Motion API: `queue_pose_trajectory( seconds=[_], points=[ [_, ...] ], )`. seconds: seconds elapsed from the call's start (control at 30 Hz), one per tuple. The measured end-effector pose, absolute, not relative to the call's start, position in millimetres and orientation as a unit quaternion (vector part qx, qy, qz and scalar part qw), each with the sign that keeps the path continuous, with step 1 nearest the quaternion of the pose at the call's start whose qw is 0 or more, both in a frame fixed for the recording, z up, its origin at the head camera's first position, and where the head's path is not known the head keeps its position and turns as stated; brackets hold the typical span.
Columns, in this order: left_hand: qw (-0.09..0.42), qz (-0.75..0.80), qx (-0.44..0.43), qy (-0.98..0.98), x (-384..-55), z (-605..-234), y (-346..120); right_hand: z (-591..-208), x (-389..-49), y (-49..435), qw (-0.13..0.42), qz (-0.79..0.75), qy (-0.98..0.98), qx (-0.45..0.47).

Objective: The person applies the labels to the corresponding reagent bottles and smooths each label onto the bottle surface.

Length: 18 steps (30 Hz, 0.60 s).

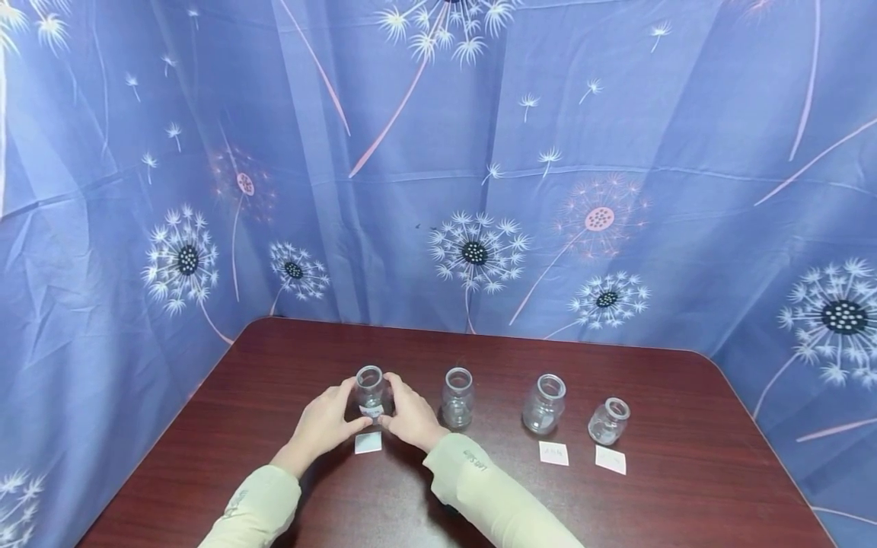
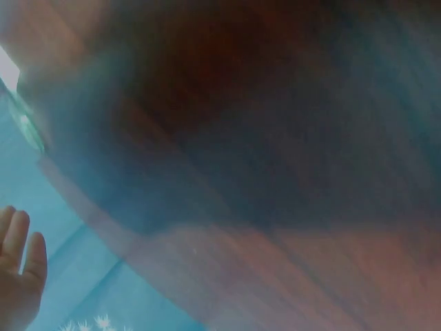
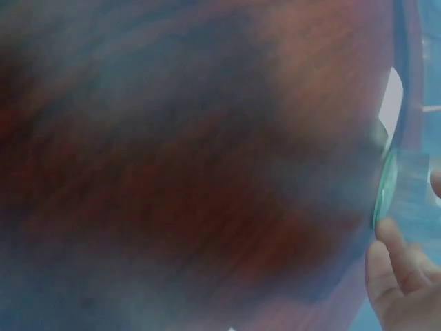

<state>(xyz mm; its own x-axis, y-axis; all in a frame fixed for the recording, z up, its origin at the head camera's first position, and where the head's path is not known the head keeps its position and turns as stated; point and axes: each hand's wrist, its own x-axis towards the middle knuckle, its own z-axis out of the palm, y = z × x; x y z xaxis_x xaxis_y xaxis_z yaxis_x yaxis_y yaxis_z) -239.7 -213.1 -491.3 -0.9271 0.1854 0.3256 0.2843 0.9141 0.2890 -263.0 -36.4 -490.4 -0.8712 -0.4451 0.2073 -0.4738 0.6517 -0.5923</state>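
Both hands hold a small clear glass jar (image 1: 370, 388), the leftmost in a row, standing upright. A white paper label (image 1: 372, 411) shows on its front. My left hand (image 1: 327, 418) is at the jar's left side, its thumb in front by the label. From the right, my right hand (image 1: 414, 417) curves about the jar, thumb also in front. The right wrist view has the jar's base (image 3: 387, 187) at its right edge, with right fingers (image 3: 393, 269) against it. Left fingers (image 2: 17, 238) show at the edge of the blurred left wrist view.
A white paper slip (image 1: 368, 442) lies in front of the held jar. Rightward stand a tall jar (image 1: 457, 399), a wider jar (image 1: 544, 407) and a small jar (image 1: 608, 422). Slips (image 1: 553, 453) (image 1: 610, 460) lie before the last two. A blue curtain (image 1: 411, 251) hangs behind the table (image 1: 658, 495).
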Motion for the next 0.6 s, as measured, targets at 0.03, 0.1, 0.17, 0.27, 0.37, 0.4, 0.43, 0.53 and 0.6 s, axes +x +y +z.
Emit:
queue_pose_trajectory(
  seconds=[0.03,0.1,0.17,0.27,0.37,0.4,0.43,0.53,0.6],
  points=[
    [0.154,-0.163,-0.122,-0.967,-239.6,-492.7,-211.6,-491.8,-262.2,-38.2,0.026,0.324,-0.913,0.246],
    [0.168,-0.148,-0.121,-0.967,-239.9,-495.3,-209.2,-493.3,-259.7,-42.0,0.037,0.31,-0.921,0.231],
    [0.181,-0.135,-0.118,-0.967,-239.7,-496.4,-207.4,-494.2,-257.2,-45.6,0.046,0.299,-0.928,0.219],
    [0.197,-0.119,-0.118,-0.966,-239.6,-496.0,-205.8,-493.4,-254.1,-49.6,0.06,0.29,-0.933,0.203],
    [0.206,-0.107,-0.124,-0.965,-239.4,-494.6,-205.2,-492.5,-252.8,-51.6,0.071,0.28,-0.938,0.192],
    [0.207,-0.103,-0.126,-0.965,-239.5,-494.2,-205.1,-492.2,-252.6,-51.9,0.074,0.277,-0.939,0.19],
    [0.205,-0.099,-0.127,-0.965,-239.6,-493.9,-205.1,-492.4,-252.8,-51.9,0.076,0.273,-0.94,0.19],
    [0.201,-0.087,-0.133,-0.967,-239.7,-493.5,-205.5,-493.3,-253.7,-51.3,0.076,0.269,-0.941,0.191],
    [0.202,-0.081,-0.137,-0.966,-239.7,-493.6,-206.1,-494.2,-254.7,-50.3,0.073,0.272,-0.939,0.195]
  ],
)
